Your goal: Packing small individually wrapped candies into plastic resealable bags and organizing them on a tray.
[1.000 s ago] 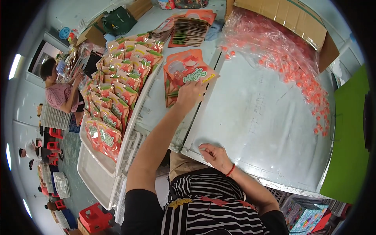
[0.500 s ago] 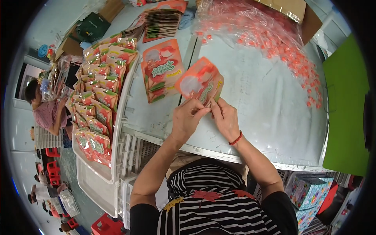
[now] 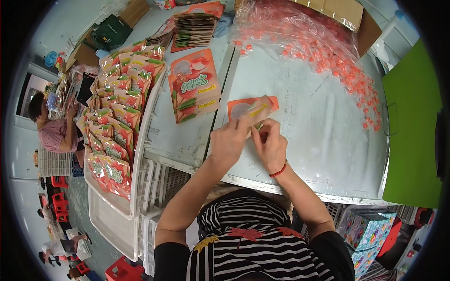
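Over the near part of the table I hold a flat orange-red candy pouch [image 3: 239,106] with a clear window, bent so one end folds over. My left hand [image 3: 227,144], a little blurred, has its fingers closed on the pouch's left side. My right hand [image 3: 272,145], a red beaded bracelet at its wrist, pinches the pouch's near right edge between thumb and fingers. Left of my hands lie a few overlapping flat pouches [image 3: 193,77]. Beyond them stands a tight row of more flat pouches [image 3: 193,29].
At the left, a white tray [image 3: 145,136] holds rows of filled pouches [image 3: 115,124]. Many small red-and-clear wrapped pieces [image 3: 347,77] spill from a plastic bag [image 3: 300,23] at the far right. A green panel [image 3: 412,126] borders the right side. A person [image 3: 58,124] works at the far left.
The pouch in my hands has been tilted and folded over, its lower end now turned up. My left hand has moved slightly. Both hands keep hold of it.
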